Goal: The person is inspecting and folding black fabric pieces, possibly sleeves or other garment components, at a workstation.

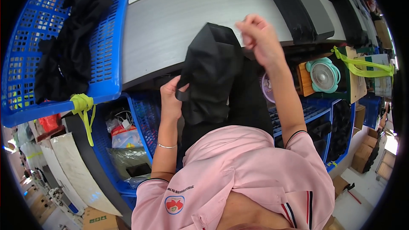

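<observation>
Your left hand (170, 98) sits at about nine o'clock of centre, fingers curled shut in a grip, forearm bent upward. Your right hand (257, 36) is raised toward one o'clock, fingertips pinched together.

Crate (106, 38) left of garment (211, 68)

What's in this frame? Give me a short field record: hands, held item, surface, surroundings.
left hand: grips the lower left edge of the black fabric piece
right hand: raised, fingers pinched at the fabric's upper right
fabric: held up over the near edge of the grey table
left side: blue plastic basket with dark fabric inside, yellow-green tie at its corner
right side: small teal fan
far table: stack of black pieces
</observation>
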The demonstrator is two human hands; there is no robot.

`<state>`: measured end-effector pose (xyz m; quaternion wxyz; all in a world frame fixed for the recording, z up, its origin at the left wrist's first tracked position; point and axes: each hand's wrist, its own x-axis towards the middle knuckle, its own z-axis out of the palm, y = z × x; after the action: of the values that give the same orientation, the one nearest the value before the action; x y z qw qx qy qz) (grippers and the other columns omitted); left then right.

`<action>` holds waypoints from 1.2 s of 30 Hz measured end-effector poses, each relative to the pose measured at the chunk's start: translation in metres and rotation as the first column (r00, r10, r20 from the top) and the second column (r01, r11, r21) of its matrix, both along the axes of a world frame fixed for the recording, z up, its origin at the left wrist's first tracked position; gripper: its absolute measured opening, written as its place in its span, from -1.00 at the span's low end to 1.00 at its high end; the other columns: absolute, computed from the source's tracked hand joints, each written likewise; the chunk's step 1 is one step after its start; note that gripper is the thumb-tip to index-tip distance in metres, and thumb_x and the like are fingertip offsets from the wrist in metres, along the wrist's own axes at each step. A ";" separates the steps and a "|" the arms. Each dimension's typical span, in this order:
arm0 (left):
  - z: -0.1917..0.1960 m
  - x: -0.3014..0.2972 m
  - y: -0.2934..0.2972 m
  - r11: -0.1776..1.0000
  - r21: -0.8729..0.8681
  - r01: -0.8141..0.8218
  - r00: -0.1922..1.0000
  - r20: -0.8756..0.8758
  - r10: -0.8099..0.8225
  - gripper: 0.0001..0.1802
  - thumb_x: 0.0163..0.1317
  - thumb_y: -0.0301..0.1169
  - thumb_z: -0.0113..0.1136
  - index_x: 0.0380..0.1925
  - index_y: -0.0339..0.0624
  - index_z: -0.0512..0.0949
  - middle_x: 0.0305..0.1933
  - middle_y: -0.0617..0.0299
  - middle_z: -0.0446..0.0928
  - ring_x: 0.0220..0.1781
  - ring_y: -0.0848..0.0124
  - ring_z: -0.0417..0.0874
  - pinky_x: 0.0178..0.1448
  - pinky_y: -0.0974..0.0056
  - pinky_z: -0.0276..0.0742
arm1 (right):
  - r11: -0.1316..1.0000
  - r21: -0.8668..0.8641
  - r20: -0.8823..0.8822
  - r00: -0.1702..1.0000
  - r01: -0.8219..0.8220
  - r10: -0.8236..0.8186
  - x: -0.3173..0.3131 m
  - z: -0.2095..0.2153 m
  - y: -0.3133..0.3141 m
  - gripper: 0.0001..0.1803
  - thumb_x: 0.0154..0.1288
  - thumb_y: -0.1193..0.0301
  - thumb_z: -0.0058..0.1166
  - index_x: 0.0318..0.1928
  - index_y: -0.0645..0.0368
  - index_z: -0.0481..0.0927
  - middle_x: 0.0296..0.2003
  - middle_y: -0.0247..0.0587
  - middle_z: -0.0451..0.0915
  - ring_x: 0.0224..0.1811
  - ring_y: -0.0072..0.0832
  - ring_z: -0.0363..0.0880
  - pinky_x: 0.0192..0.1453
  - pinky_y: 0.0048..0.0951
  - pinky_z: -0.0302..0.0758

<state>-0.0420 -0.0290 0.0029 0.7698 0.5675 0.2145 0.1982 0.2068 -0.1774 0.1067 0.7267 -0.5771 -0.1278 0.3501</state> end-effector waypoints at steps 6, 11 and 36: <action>-0.013 0.003 0.007 0.991 -0.071 -0.113 0.994 -0.022 0.111 -0.73 0.27 -0.48 0.33 -0.05 -0.38 0.68 -0.20 0.34 0.67 -0.18 0.61 0.59 -0.02 0.46 0.49 | 0.980 -0.178 0.774 0.627 0.093 0.081 0.021 -0.031 0.009 -0.81 0.20 0.38 0.35 -0.22 0.15 0.65 -0.23 -0.33 0.59 -0.25 -0.55 0.54 -0.24 -0.53 0.48; -0.015 0.003 0.011 0.998 -0.002 -0.058 0.998 -0.002 0.058 -0.71 0.30 -0.47 0.31 -0.02 -0.40 0.67 -0.19 0.32 0.68 -0.16 0.60 0.60 0.00 0.45 0.50 | 0.900 -0.436 0.687 0.641 -0.012 0.341 0.019 -0.042 0.027 -0.76 0.23 0.35 0.35 -0.18 0.18 0.63 -0.11 -0.38 0.58 -0.17 -0.57 0.53 -0.10 -0.53 0.44; -0.025 -0.010 -0.007 0.835 -0.425 -0.351 0.933 -0.231 0.274 -0.86 0.32 -0.38 0.34 -0.40 -0.16 0.66 -0.44 0.35 0.60 -0.44 0.61 0.57 -0.43 0.49 0.43 | 0.935 -0.304 0.515 0.857 0.181 0.002 0.083 -0.111 0.038 -0.75 0.17 0.35 0.43 -0.35 0.20 0.60 -0.52 -0.50 0.52 -0.47 -0.76 0.38 -0.39 -0.64 0.33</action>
<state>-0.0520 -0.0362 -0.0223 0.8192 0.3404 0.4065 0.2188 0.2897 -0.1398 -0.0042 0.5714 -0.7714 -0.2241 0.1677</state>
